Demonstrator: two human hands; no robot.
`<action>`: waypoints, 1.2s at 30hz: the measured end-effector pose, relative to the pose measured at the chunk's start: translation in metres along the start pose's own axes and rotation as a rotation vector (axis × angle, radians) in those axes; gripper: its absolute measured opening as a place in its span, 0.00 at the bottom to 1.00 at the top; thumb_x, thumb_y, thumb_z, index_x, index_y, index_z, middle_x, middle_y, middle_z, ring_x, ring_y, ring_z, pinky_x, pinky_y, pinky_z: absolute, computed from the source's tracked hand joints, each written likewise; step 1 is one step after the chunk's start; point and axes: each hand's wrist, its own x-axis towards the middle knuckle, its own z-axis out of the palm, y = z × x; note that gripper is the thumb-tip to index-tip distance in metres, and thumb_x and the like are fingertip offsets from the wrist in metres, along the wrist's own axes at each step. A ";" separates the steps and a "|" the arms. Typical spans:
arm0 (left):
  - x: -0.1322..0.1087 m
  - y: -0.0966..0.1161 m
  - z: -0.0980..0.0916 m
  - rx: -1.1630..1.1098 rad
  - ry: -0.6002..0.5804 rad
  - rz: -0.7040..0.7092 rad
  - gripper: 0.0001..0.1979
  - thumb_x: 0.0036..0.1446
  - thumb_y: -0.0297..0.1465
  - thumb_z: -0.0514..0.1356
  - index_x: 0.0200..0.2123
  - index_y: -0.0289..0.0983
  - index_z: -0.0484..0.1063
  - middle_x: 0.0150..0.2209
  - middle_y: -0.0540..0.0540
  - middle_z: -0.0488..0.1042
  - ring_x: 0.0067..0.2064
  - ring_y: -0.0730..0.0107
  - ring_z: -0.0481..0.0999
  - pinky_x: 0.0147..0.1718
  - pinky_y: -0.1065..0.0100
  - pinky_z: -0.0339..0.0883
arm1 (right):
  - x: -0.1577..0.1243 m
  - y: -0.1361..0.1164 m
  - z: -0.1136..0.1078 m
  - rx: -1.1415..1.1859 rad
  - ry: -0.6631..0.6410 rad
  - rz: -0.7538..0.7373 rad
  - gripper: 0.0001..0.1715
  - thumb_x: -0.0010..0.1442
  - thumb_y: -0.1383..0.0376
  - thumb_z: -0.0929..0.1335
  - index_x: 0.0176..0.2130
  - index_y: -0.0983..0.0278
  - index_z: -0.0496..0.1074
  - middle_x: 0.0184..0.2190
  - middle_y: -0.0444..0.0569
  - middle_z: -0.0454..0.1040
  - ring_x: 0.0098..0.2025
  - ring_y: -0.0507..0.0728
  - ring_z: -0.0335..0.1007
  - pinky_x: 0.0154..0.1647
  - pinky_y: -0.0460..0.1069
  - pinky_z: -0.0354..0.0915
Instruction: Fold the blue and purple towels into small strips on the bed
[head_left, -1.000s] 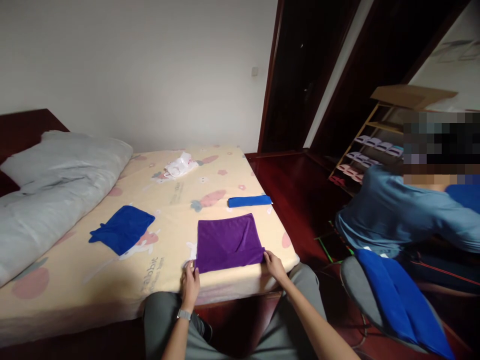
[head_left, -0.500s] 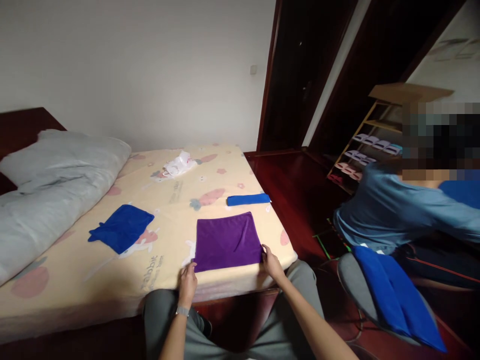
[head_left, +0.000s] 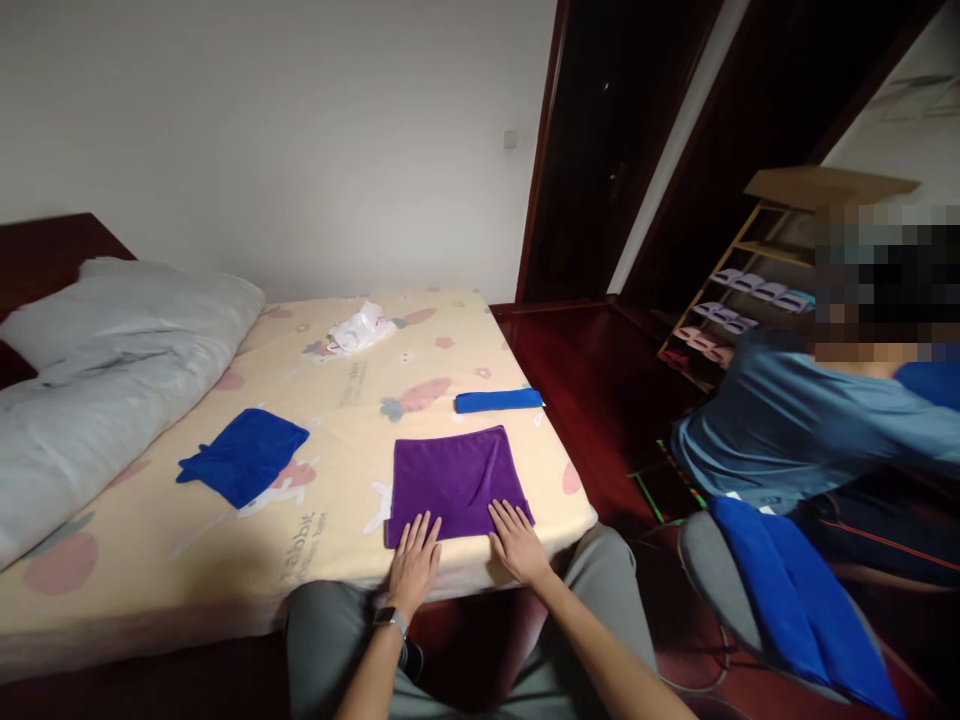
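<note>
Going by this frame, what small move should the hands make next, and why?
I would probably slide the right hand forward over the purple cloth to smooth the crease. That slanting line lies just beyond its fingers, while the left hand, flat on the near edge, could steady the cloth.

Soft, matt purple cloth (head_left: 451, 478).

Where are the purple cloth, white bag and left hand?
Purple cloth (head_left: 448, 474): head view, middle of its spread surface.
White bag (head_left: 361, 329): head view, crumpled middle.
Left hand (head_left: 415, 565): head view, back of the hand.
</note>
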 end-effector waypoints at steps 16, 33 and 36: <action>-0.030 -0.087 -0.009 -0.030 -0.014 0.029 0.25 0.67 0.35 0.51 0.66 0.43 0.60 0.65 0.45 0.65 0.66 0.63 0.64 0.61 0.57 0.65 | -0.020 0.055 -0.003 0.015 -0.010 -0.062 0.33 0.65 0.63 0.62 0.67 0.66 0.58 0.67 0.56 0.59 0.68 0.63 0.54 0.67 0.60 0.58; -0.030 -0.101 -0.006 0.040 0.070 0.066 0.28 0.62 0.22 0.47 0.62 0.45 0.66 0.60 0.49 0.72 0.61 0.66 0.71 0.59 0.59 0.70 | -0.016 0.085 -0.005 0.106 -0.009 0.012 0.37 0.56 0.78 0.60 0.61 0.59 0.69 0.61 0.51 0.69 0.62 0.59 0.66 0.64 0.59 0.65; -0.041 -0.104 -0.014 0.048 0.040 0.088 0.33 0.60 0.18 0.44 0.65 0.46 0.62 0.63 0.50 0.68 0.63 0.67 0.68 0.61 0.59 0.68 | -0.022 0.089 -0.016 0.093 -0.054 -0.068 0.39 0.57 0.79 0.59 0.63 0.58 0.66 0.63 0.49 0.67 0.65 0.58 0.61 0.65 0.57 0.63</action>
